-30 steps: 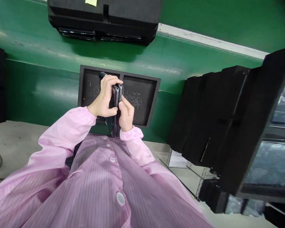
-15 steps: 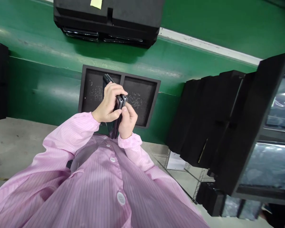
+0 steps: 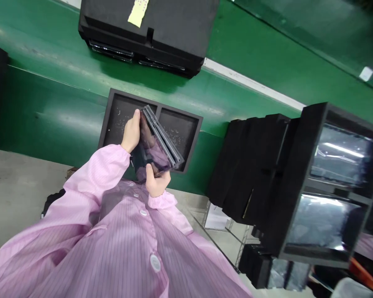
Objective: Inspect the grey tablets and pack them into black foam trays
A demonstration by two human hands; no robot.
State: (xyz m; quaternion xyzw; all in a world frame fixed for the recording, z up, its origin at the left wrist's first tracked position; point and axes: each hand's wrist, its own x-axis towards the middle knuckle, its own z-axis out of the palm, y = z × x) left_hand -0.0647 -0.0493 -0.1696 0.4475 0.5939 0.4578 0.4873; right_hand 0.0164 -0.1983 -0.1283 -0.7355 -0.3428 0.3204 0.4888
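Two thin dark tablets (image 3: 157,142), stacked face to back, are held tilted in front of my chest. The glossy face of the nearer one mirrors my pink sleeve. My left hand (image 3: 132,131) grips their upper left edge, thumb along the side. At the lower end my right hand (image 3: 157,181) holds a corner, its thumb on the glossy face and its fingers hidden behind. Behind the tablets lies a black foam tray (image 3: 186,142) with two compartments, partly covered by them; the visible parts show bare floor with pale specks.
On the green bench (image 3: 65,120) a stack of black foam trays (image 3: 180,25) carries a yellow paper note (image 3: 138,12). To the right stand several black trays (image 3: 245,157) on edge. One tray (image 3: 307,182) there holds two bagged glossy panels (image 3: 320,223).
The tablets have turned so a glossy face shows toward me. My left hand has shifted to their upper left edge, and my right hand has moved down to the lower corner.
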